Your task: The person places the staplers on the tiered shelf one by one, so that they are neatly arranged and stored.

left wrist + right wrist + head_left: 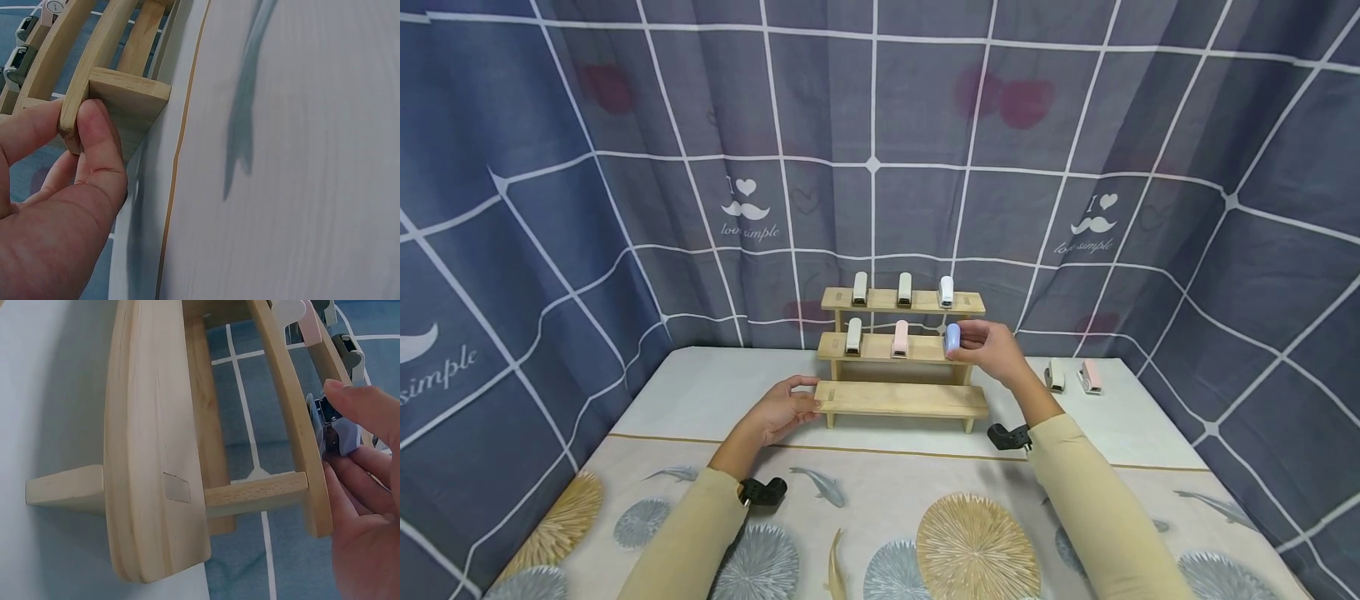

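A three-tier wooden stand (pixel 901 398) stands on the table. In the head view, my left hand (pixel 781 410) is at the left end of its lowest shelf. The left wrist view shows that hand (pixel 75 206) pinching the shelf's end between thumb and fingers. At the right end of the middle shelf, my right hand (pixel 992 348) holds a small blue stapler (pixel 952 337). Close up in the right wrist view, thumb and fingers of the right hand (pixel 369 456) grip the blue stapler (pixel 347 434) at the shelf edge. A pink stapler (pixel 900 338) and a white stapler (pixel 853 336) share that shelf.
On the top shelf sit two whitish staplers (pixel 905 288) and a brighter white stapler (pixel 947 292). Right of the stand, a cream stapler (pixel 1055 376) and a pink stapler (pixel 1090 377) lie on the table. A checked blue curtain (pixel 820 200) hangs behind.
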### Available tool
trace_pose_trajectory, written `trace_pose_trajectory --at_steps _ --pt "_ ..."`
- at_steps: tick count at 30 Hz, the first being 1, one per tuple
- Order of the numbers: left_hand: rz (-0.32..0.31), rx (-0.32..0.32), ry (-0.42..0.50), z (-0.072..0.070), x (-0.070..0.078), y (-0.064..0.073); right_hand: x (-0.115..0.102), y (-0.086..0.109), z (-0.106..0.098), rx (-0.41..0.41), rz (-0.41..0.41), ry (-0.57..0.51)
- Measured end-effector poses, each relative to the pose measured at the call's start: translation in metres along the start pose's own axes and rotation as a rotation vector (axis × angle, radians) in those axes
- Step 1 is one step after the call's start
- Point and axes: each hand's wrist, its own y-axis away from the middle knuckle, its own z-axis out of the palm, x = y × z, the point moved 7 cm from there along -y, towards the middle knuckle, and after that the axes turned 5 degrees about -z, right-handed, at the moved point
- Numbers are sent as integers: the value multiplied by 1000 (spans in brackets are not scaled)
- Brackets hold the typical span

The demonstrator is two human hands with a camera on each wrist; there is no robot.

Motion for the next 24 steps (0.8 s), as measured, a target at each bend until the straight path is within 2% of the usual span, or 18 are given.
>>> trace_pose_trajectory --at_steps 7,17,24 --pt "15 -16 -2 2 1 0 3 1 2 -3 -12 -60" --pt "10 -11 0 2 0 0 5 5 4 4 -24 -54" --pt "-4 2 -1 0 -2 -1 3 23 -5 77 -95 -29"
